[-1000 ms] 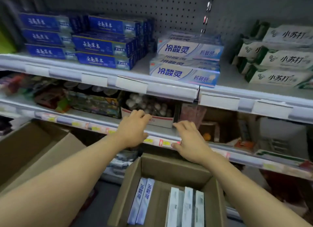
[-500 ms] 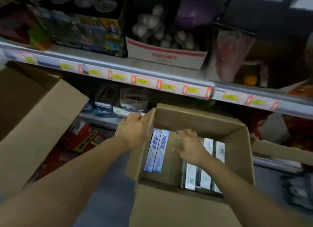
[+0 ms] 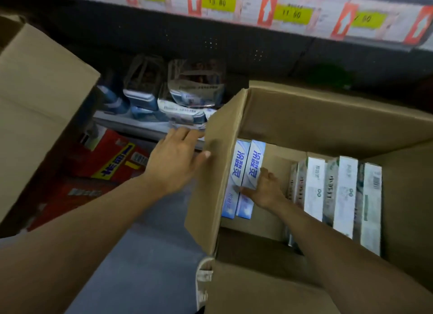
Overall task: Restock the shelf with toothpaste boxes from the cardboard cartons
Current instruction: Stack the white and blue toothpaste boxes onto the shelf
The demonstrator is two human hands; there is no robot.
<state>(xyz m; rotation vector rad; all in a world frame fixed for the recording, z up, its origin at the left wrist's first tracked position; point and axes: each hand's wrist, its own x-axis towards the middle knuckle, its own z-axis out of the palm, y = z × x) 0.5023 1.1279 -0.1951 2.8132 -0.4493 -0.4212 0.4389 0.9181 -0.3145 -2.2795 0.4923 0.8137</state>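
Note:
An open cardboard carton (image 3: 316, 117) stands below the shelf. Two blue-and-white toothpaste boxes (image 3: 248, 161) stand on end against its left wall. Several white-and-green toothpaste boxes (image 3: 344, 196) stand on end at its right. My right hand (image 3: 267, 192) is inside the carton and grips the blue-and-white boxes, thumb across their front and fingers on their right side. My left hand (image 3: 173, 163) holds the carton's raised left flap (image 3: 218, 185): its thumb lies on the flap's face and its fingers reach the flap's far edge.
A second, larger carton (image 3: 35, 103) fills the left side. Red packs (image 3: 112, 163) lie low between the two cartons. Clear-wrapped goods (image 3: 187, 98) sit on the low shelf behind. A strip of yellow price labels (image 3: 234, 4) runs along the shelf edge above.
Both hands came down from the shelf edge to the carton. My right hand went from the white-and-green boxes to the blue-and-white ones. The view dropped closer to the carton.

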